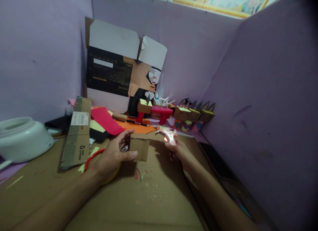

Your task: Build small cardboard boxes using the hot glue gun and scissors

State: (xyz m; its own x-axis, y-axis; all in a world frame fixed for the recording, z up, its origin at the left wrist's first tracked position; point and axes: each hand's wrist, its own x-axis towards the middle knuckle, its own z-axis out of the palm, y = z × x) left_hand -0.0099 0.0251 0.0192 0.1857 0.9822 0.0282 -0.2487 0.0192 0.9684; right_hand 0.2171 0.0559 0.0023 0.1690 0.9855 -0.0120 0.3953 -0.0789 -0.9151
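As I scan from the left edge, this is what I see:

White tub: a white plastic container [21, 138] sits at the far left of the brown cardboard work surface [149, 198].
Cardboard strip: a long taped cardboard piece [77, 135] lies just right of the tub, with red paper [105, 120] behind it.
Red ring: a red hoop [93, 156] shows under my left wrist.
Left hand: my left hand [113, 154] is closed around the small cardboard box [139, 146], thumb on top and fingers underneath, holding it just above the surface near the middle.
Right hand: my right hand [177, 149] pinches a small shiny red and white piece [169, 134] in its fingertips, just right of the box and not touching it; the piece is blurred, so I cannot tell what it is.
Back row: a red stand [161, 113] and a row of small cardboard figures [193, 115] stand against the purple wall [260, 108].
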